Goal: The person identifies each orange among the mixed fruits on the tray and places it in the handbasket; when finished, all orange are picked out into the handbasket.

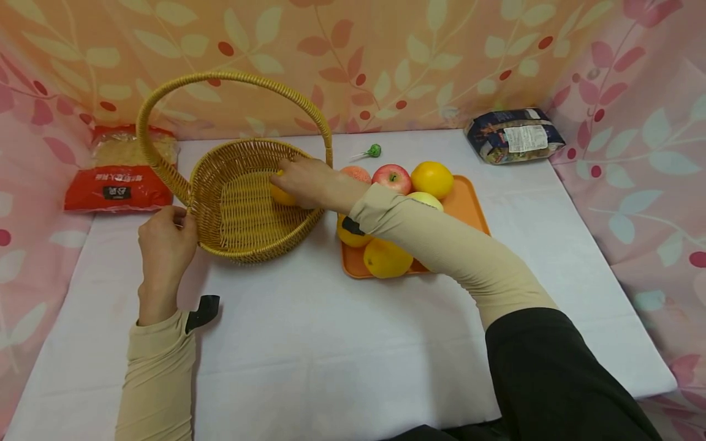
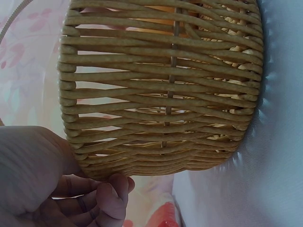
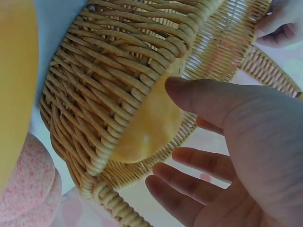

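A wicker basket [image 1: 259,245] with a tall hoop handle [image 1: 237,75] stands on the left half of the table. My left hand [image 1: 168,245] pinches its rim near the handle's left foot; in the left wrist view, fingertips [image 2: 113,195] and thumb meet at the woven edge. Over the basket's right side reaches my right hand [image 1: 317,184]. Beneath it, inside the right wall, lies an orange [image 3: 151,127]. The right wrist view shows the thumb overlapping this fruit, with the other fingers [image 3: 182,184] loosely extended and spread apart.
Right of the basket, an orange tray [image 1: 466,202] bears a red apple [image 1: 393,177], a peach [image 1: 355,174] and several yellow fruits [image 1: 388,258]. A green lollipop [image 1: 374,150] lies behind it. A red bag [image 1: 121,193] sits far left, a dark package [image 1: 515,136] back right.
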`<state>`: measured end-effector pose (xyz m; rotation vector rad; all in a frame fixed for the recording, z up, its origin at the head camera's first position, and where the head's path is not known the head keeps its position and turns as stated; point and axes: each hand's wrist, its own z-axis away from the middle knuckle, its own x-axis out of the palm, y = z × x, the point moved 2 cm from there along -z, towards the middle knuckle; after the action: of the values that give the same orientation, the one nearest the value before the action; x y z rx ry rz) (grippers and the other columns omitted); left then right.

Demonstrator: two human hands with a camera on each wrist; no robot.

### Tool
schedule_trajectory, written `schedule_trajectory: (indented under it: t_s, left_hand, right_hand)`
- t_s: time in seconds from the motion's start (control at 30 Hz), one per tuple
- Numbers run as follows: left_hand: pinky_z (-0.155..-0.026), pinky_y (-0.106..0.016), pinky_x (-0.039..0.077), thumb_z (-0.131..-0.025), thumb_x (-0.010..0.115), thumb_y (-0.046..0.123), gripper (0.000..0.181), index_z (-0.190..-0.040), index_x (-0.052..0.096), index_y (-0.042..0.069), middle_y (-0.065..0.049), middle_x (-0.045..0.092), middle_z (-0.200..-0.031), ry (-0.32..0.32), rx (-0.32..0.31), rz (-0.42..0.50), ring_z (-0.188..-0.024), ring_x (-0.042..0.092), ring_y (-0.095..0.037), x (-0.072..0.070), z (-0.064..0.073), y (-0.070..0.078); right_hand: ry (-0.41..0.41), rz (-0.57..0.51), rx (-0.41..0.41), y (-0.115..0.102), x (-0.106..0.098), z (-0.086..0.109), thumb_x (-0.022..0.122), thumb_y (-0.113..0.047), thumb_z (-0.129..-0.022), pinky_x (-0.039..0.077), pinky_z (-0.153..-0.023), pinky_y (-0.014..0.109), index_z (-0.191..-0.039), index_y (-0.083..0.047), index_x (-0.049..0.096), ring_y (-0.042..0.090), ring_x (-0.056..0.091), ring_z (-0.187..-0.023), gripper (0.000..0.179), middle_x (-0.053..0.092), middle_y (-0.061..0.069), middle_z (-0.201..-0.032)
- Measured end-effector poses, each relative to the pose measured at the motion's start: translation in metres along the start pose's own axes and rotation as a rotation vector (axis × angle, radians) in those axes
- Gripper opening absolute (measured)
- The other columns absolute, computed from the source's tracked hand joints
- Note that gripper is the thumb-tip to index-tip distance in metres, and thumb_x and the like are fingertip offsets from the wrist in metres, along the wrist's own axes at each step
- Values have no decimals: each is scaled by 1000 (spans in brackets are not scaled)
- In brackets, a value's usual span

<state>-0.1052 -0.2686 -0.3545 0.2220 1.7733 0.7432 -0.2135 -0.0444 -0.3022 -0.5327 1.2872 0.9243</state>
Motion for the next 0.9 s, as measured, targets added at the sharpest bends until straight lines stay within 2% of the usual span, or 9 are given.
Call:
schedule_trajectory:
  t_s: [0.2,0.47,0.57,0.7,0.8,0.9]
  left_hand:
    - [-50,-18,35,-96,46,17,37,-111,63,-13,-32,65,-97,1,-6,-3,-79,58,-39,1,1,0]
    - [-49,-15,33,-96,46,17,38,-111,63,-13,-33,64,-98,-2,-4,-3,-80,58,-41,2,0,-1]
    - [-48,-14,32,-96,46,17,38,-111,63,-13,-32,64,-97,1,-4,-4,-80,58,-41,1,0,0]
    - [-48,-14,33,-96,45,17,39,-112,62,-13,-32,64,-98,1,-5,-7,-80,58,-41,0,0,0]
    - [-50,-16,34,-96,45,17,39,-112,63,-13,-32,65,-98,5,-2,-8,-80,58,-41,0,0,0]
    - [-50,-17,34,-96,46,17,38,-111,63,-14,-33,64,-97,9,4,-9,-80,58,-41,1,0,0]
  right_hand:
    - [63,-22,-42,-2,-6,19,46,-14,-97,54,-90,43,-137,-15,51,33,58,-114,40,53,16,-132]
    - [157,-66,-88,2,-13,70,49,-15,-94,54,-90,41,-139,-18,50,30,55,-121,45,51,12,-139]
    - [261,-63,-118,10,-17,91,52,-15,-93,53,-92,41,-137,-16,52,30,58,-118,44,55,12,-136]
    - [447,-83,-134,28,-19,116,57,-14,-92,53,-89,40,-130,-13,60,30,63,-108,38,63,12,-125]
    - [555,-107,-112,48,-16,134,62,-14,-90,54,-89,42,-125,-9,63,30,64,-106,35,65,13,-121]
    - [633,-144,-69,71,-7,149,63,-10,-88,55,-82,43,-121,-5,65,32,65,-97,34,66,14,-117]
